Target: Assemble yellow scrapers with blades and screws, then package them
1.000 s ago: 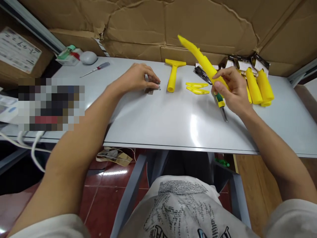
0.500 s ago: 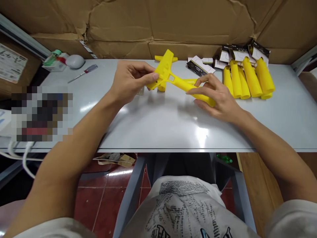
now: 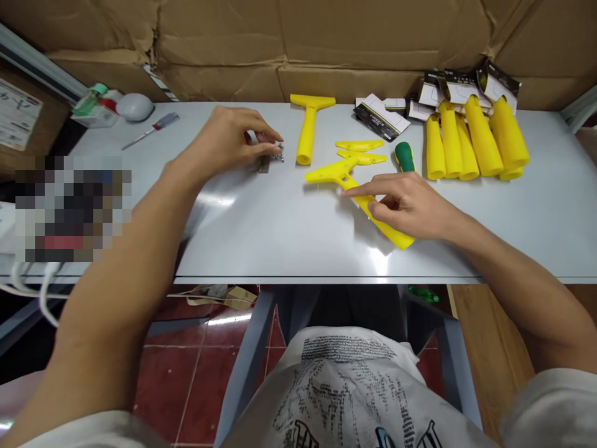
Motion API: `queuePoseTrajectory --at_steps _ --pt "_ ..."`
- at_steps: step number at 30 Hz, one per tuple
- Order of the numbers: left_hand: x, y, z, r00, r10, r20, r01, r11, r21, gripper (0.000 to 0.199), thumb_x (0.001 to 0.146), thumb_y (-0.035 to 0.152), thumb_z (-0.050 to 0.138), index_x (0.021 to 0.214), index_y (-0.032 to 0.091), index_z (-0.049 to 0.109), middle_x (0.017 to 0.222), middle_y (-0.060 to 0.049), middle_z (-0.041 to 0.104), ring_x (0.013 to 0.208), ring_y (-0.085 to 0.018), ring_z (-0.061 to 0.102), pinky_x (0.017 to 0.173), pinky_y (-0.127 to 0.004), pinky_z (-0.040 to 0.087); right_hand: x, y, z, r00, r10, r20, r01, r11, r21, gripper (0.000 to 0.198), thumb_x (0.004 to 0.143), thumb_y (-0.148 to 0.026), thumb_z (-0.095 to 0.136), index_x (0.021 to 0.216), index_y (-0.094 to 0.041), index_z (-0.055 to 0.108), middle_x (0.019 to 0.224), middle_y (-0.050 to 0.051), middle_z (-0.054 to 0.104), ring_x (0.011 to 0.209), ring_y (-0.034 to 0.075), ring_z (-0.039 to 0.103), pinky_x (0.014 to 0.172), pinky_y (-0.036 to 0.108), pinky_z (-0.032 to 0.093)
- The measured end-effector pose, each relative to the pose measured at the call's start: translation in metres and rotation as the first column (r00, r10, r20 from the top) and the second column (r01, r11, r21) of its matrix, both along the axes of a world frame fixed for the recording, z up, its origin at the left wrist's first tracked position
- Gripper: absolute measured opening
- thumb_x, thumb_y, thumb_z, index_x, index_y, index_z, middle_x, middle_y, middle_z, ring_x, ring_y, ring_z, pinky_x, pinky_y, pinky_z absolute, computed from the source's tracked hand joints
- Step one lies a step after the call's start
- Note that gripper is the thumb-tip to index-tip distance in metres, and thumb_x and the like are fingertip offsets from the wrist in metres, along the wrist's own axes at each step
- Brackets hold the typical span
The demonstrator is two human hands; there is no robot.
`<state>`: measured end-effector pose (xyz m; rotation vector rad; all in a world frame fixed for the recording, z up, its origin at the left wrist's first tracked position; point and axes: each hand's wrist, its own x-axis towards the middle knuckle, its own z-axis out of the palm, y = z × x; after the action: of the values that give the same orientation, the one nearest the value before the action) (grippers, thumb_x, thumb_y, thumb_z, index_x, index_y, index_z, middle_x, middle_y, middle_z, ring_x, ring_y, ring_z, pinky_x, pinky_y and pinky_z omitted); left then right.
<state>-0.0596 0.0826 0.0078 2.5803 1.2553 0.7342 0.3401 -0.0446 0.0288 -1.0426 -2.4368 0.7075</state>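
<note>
The yellow T-shaped handle (image 3: 392, 235) has left my two-handed hold and come down near the surface (image 3: 280, 242), where my right fingers (image 3: 370, 186) alone hold it; that frees my left fingers (image 3: 265, 150), narrowed at the small metal bits (image 3: 281, 158), though I can't tell whether they grip any.

Glare on glossy tabletop (image 3: 261, 242), soft shadows, pixelated patch (image 3: 72, 211) left
</note>
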Motion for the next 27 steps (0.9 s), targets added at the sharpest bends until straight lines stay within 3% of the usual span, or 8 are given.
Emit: queuePoseTrajectory --at_steps 5,9,13,17,20,22,27 --pt "0.001 0.004 -0.006 1.000 -0.018 -0.004 0.018 0.999 -0.044 0.046 0.103 0.068 0.079 0.109 0.026 0.098 0.104 -0.007 0.085 0.080 -0.020 0.068 0.082 -0.042 0.055 -0.007 -0.010 0.003 0.999 -0.007 0.048 0.012 0.994 -0.113 0.048 0.107 -0.032 0.065 0.139 -0.015 0.096 0.081 0.002 0.078 0.064 0.011 0.053 0.080 0.033 0.043" --pt "0.008 0.000 -0.006 1.000 0.009 -0.017 -0.010 0.997 -0.077 0.031 0.103 0.058 0.078 0.103 0.031 0.093 0.099 -0.003 0.080 0.085 -0.021 0.067 0.086 -0.041 0.057 -0.012 -0.014 0.005 0.998 -0.004 0.060 0.017 0.976 -0.218 0.046 0.111 -0.033 0.068 0.141 -0.008 0.092 0.065 -0.002 0.072 0.064 0.015 0.066 0.080 0.033 0.049" --pt "0.011 0.001 -0.008 0.995 0.036 -0.095 -0.042 0.997 -0.058 0.027 0.103 0.048 0.071 0.098 0.025 0.086 0.100 -0.005 0.080 0.085 -0.020 0.065 0.090 -0.041 0.055 -0.016 -0.014 0.002 1.000 0.000 0.023 0.008 0.934 -0.358 0.049 0.114 -0.030 0.069 0.149 0.000 0.083 0.065 -0.001 0.077 0.063 0.017 0.076 0.076 0.032 0.059" --pt "0.014 0.003 -0.009 0.987 0.080 -0.136 -0.083 0.996 -0.023 0.023 0.105 0.039 0.070 0.103 0.020 0.084 0.109 -0.007 0.080 0.091 -0.021 0.065 0.094 -0.039 0.055 -0.019 -0.013 -0.008 0.987 -0.083 -0.134 -0.004 0.837 -0.548 0.056 0.111 -0.028 0.073 0.161 -0.003 0.075 0.089 0.005 0.090 0.058 0.018 0.079 0.065 0.034 0.066" --pt "0.017 0.001 -0.009 0.986 0.156 -0.059 -0.155 0.988 0.027 0.017 0.106 0.029 0.074 0.109 0.017 0.085 0.112 -0.008 0.082 0.094 -0.020 0.068 0.098 -0.037 0.057 -0.018 -0.013 -0.011 0.950 -0.170 -0.261 -0.031 0.781 -0.624 0.067 0.108 -0.029 0.076 0.171 -0.008 0.067 0.109 0.010 0.093 0.055 0.018 0.078 0.053 0.034 0.064" --pt "0.019 -0.001 -0.009 0.979 0.204 0.012 -0.204 0.978 0.042 0.016 0.105 0.024 0.075 0.112 0.015 0.086 0.112 -0.007 0.084 0.095 -0.019 0.070 0.097 -0.036 0.058 -0.016 -0.012 -0.010 0.923 -0.201 -0.328 -0.041 0.797 -0.603 0.064 0.107 -0.030 0.079 0.168 -0.013 0.070 0.105 0.007 0.092 0.052 0.016 0.075 0.046 0.030 0.059" --pt "0.019 -0.004 -0.010 0.988 0.153 0.025 -0.153 0.988 0.008 0.021 0.102 0.031 0.076 0.108 0.015 0.089 0.106 -0.007 0.085 0.089 -0.018 0.070 0.092 -0.035 0.060 -0.010 -0.006 0.000 0.824 -0.296 -0.484 0.050 0.888 -0.457 0.024 0.103 -0.026 0.081 0.126 -0.019 0.083 0.082 -0.001 0.082 0.048 0.010 0.066 0.041 0.025 0.048"
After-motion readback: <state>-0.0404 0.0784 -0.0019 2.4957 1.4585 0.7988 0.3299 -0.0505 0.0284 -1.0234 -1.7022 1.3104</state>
